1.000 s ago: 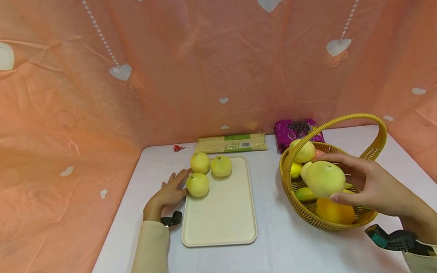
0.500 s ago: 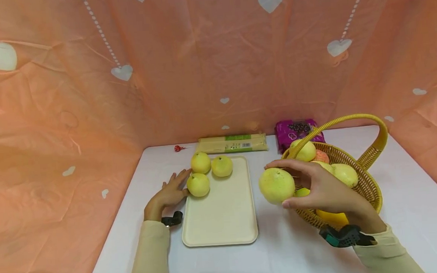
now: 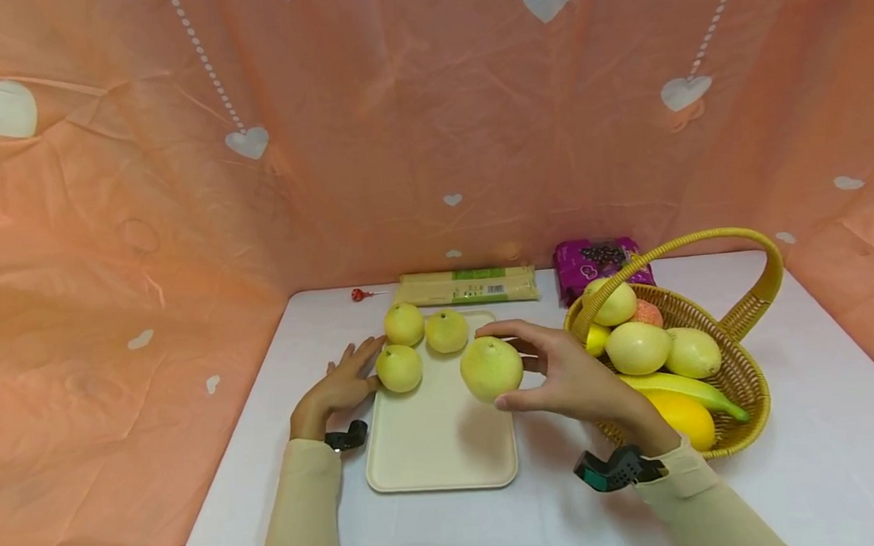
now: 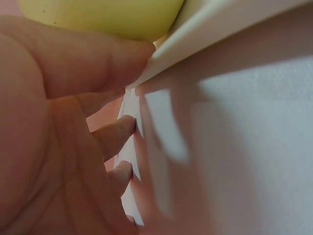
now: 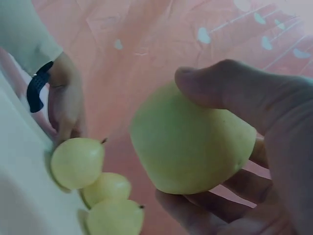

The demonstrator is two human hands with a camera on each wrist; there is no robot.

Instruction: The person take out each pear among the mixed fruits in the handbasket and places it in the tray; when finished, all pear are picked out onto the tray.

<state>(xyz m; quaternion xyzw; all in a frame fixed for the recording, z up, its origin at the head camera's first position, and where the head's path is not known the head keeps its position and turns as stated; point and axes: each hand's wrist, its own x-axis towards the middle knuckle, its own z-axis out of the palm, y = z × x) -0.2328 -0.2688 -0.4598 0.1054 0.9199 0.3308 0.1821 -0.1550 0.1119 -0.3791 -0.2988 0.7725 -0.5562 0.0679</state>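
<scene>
My right hand (image 3: 563, 374) grips a round yellow-green pear (image 3: 491, 368) between thumb and fingers, held over the right side of a cream rectangular tray (image 3: 440, 448). In the right wrist view the gripped pear (image 5: 190, 142) fills the middle. Three similar pears stand clustered on the tray's far left part: the near pear (image 3: 399, 368), the back-left pear (image 3: 404, 323) and the back-right pear (image 3: 446, 331). My left hand (image 3: 342, 386) rests at the tray's left edge with its fingers spread. Its thumb (image 4: 98, 63) lies against the tray rim (image 4: 195, 39), just under a pear.
To the right stands a wicker basket (image 3: 755, 379) with a tall handle, holding several fruits, including a green banana-shaped one (image 3: 688, 389) and a yellow-orange one (image 3: 682, 421). Along the back lie a long beige packet (image 3: 468, 287), a purple packet (image 3: 594, 267) and a small red-headed item (image 3: 359, 294).
My right hand has carried the pear leftward from above the basket to over the tray. The left hand and the pears on the tray have stayed in place.
</scene>
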